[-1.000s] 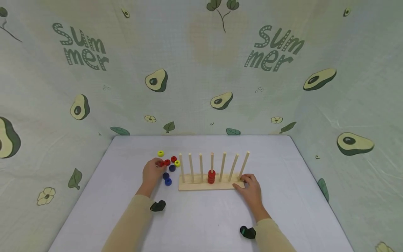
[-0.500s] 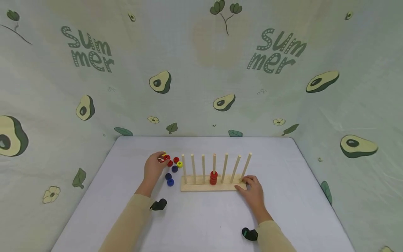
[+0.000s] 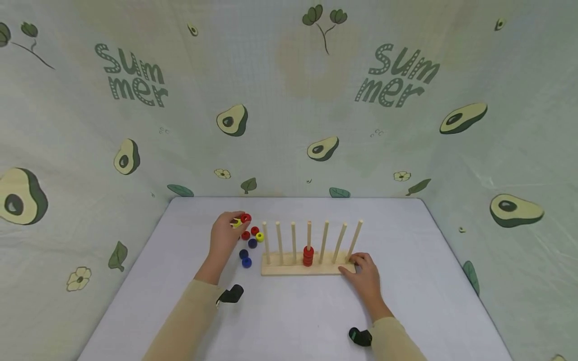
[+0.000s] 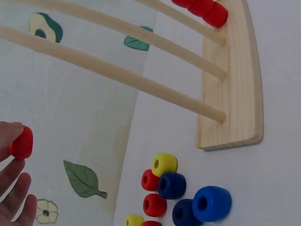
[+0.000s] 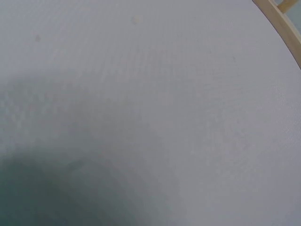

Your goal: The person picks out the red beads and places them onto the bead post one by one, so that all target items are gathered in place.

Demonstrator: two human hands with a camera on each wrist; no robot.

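Observation:
My left hand (image 3: 223,235) pinches a red bead (image 3: 246,218) between thumb and fingers, raised above the table left of the wooden peg stand (image 3: 284,271). The left wrist view shows that red bead (image 4: 22,142) at the fingertips, apart from any peg. Several red beads (image 3: 308,256) are stacked on the stand's middle peg; the other pegs are bare. At the stand's right end, my right hand (image 3: 365,281) grips the base, thumb in front and fingers behind. Only a corner of the stand (image 5: 284,30) enters the right wrist view; the right hand is not visible there.
Loose beads lie left of the stand: a yellow bead (image 3: 259,237), a red bead (image 3: 255,230), a dark blue bead (image 3: 244,254) and a blue bead (image 3: 246,262) among them. Another yellow bead (image 3: 236,222) is partly hidden by the left hand. A patterned cloth (image 3: 271,165) surrounds the table.
My left hand has lifted the red bead from among the loose beads, up and slightly right. My right hand keeps its grip on the stand. The view has shifted slightly.

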